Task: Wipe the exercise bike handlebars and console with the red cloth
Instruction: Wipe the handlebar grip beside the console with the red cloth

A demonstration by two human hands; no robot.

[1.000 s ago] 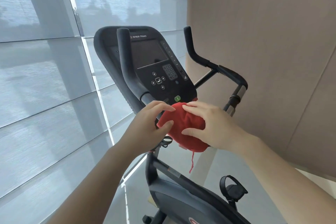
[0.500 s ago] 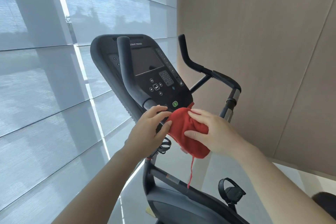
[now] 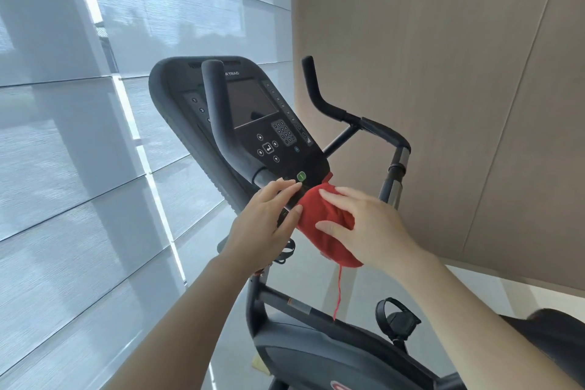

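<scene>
My right hand [image 3: 364, 225] lay over the red cloth [image 3: 319, 215], fingers [image 3: 329, 192] straight and slightly spread, pressing it against the bike just below the console [image 3: 253, 111]. The cloth was bunched under my palm, one corner poking up at the console's lower edge, and a loose red thread [image 3: 338, 294] hung down from it. My left hand [image 3: 266, 218] was beside it, fingers straight and close together, their tips touching the console's base near the green button [image 3: 301, 176], thumb at the cloth's edge. The left handlebar [image 3: 218, 114] rose in front of the screen; the right handlebar [image 3: 319, 98] stood apart towards the wall [image 3: 443, 73].
</scene>
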